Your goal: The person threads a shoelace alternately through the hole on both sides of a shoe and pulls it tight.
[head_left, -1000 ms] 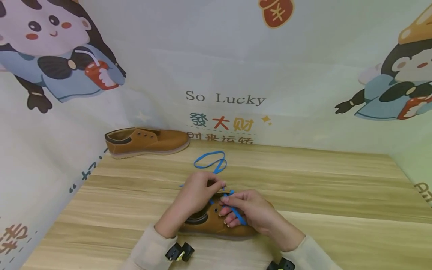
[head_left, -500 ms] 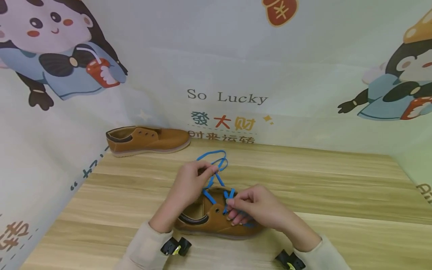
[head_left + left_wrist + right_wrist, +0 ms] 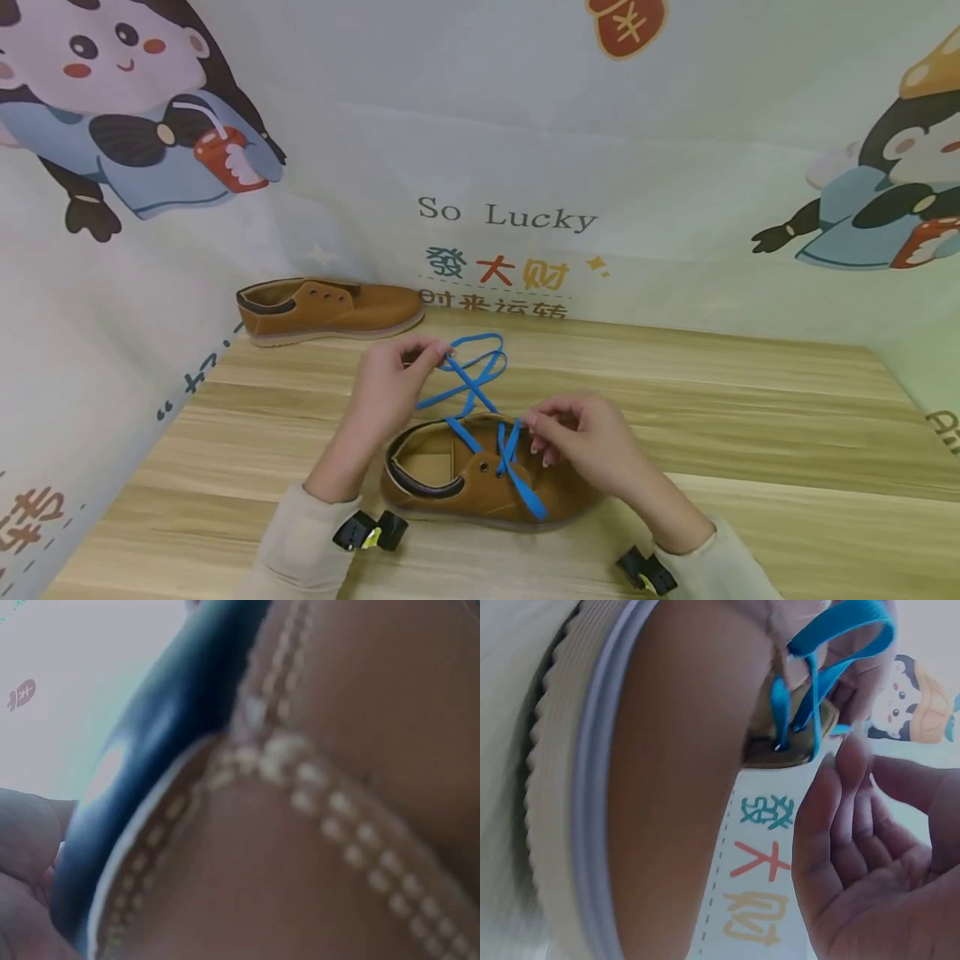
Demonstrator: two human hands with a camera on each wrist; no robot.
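A brown leather shoe (image 3: 480, 504) lies in front of me, toe to the right, with a blue shoelace (image 3: 472, 385) through some of its eyelets. Beyond the shoe's opening, my left hand (image 3: 384, 387) pinches one stretch of the lace between thumb and fingertips. My right hand (image 3: 596, 442) is over the toe side, pinching lace beside the eyelets. In the right wrist view, the right fingertips (image 3: 853, 754) meet at the lace near the eyelet flap (image 3: 821, 724). Stitched leather (image 3: 225, 877) and the dark collar (image 3: 150, 757) fill much of the left wrist view.
A second brown shoe (image 3: 382, 312), with bare eyelets, stands at the back left against the printed backdrop (image 3: 675, 167). Loose lace loops lie on the wooden table (image 3: 720, 392) behind the nearer shoe. Small black cameras (image 3: 371, 531) sit at both cuffs.
My left hand has moved back and left, drawing lace away from the shoe. My right hand has shifted slightly right, and a blue lace end now shows hanging over the shoe's near side.
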